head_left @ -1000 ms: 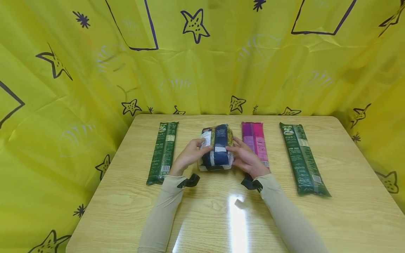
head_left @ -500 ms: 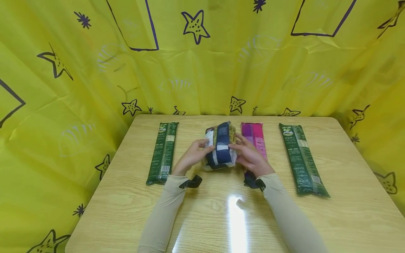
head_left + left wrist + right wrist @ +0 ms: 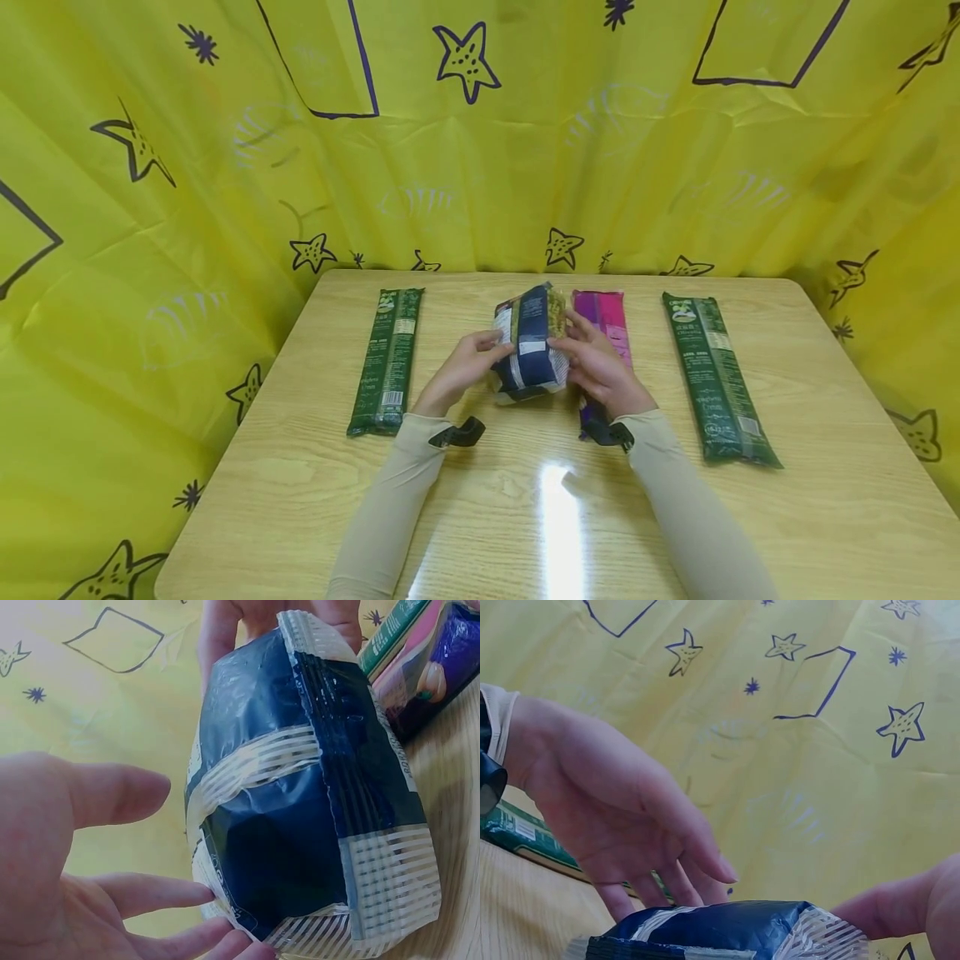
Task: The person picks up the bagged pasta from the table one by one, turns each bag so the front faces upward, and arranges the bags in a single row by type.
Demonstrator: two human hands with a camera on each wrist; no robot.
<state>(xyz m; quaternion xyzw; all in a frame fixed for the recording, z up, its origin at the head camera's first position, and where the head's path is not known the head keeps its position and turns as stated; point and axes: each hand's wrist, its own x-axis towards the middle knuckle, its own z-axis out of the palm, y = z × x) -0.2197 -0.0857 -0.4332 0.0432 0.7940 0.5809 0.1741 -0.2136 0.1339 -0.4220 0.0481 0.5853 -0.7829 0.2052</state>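
A dark blue bag of pasta (image 3: 531,317) with a clear side window is tilted between both hands near the middle of the table. From its left side, the left hand (image 3: 465,371) holds it, its fingers at the side of the bag; in the left wrist view the thumb (image 3: 127,793) stands a little off the wrapper. On the other side the right hand (image 3: 602,371) grips the bag, thumb on the front and fingers round the side. The striped bottom seal (image 3: 394,877) faces the left wrist camera. Whether the bag touches the table cannot be told.
A long green spaghetti pack (image 3: 386,362) lies left on the wooden table (image 3: 480,517), another green pack (image 3: 716,379) right. A pink and purple pack (image 3: 611,308) lies partly under the right hand and wrist. A yellow curtain (image 3: 480,167) hangs behind the table.
Both hands have shifted slightly right with the bag of pasta. The bag has turned a little, showing more of its right side. The other packs stay where they were.
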